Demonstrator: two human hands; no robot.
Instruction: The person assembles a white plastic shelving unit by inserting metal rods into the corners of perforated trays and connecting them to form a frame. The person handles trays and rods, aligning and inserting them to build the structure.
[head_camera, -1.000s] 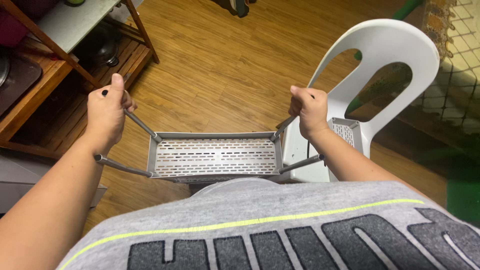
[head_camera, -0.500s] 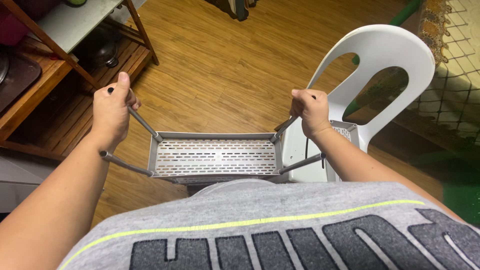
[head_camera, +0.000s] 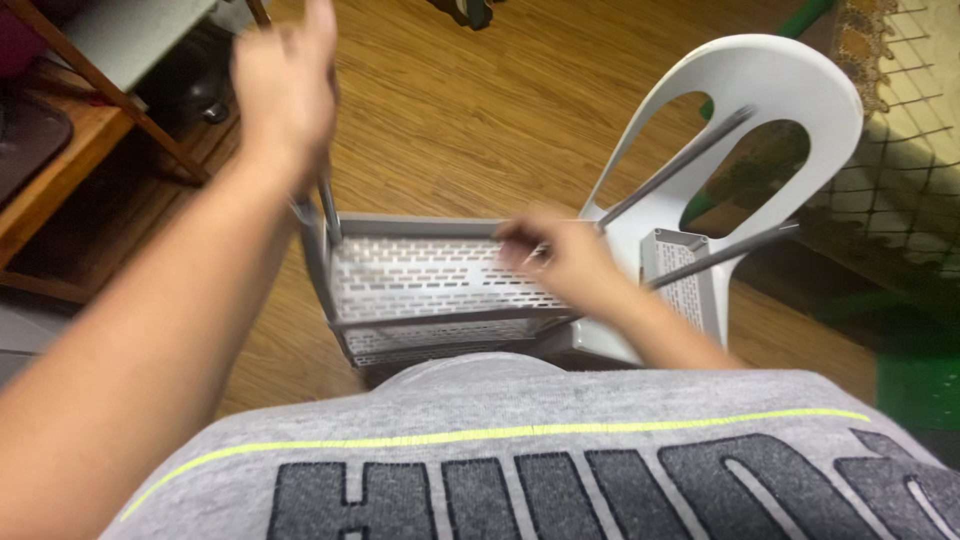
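A grey metal rack (head_camera: 430, 275) with perforated shelves rests against my lap, just above my grey shirt. My left hand (head_camera: 285, 90) is raised over its left end and blurred, and it seems closed around a thin grey leg rod (head_camera: 327, 205) that stands upright there. My right hand (head_camera: 562, 262) lies over the right end of the top shelf, its fingers at the base of two long leg rods (head_camera: 690, 160) that slant away to the right across the chair.
A white plastic chair (head_camera: 790, 85) stands to the right on the wooden floor, with another grey perforated panel (head_camera: 680, 280) on its seat. A wooden shelf unit (head_camera: 60, 215) with dark items is at the left. A netted barrier (head_camera: 910, 150) is at the far right.
Both hands moved along the rack: the left rose higher with its rod upright, and the right dropped onto the shelf. The rack has turned, so its right-hand legs now point out over the chair.
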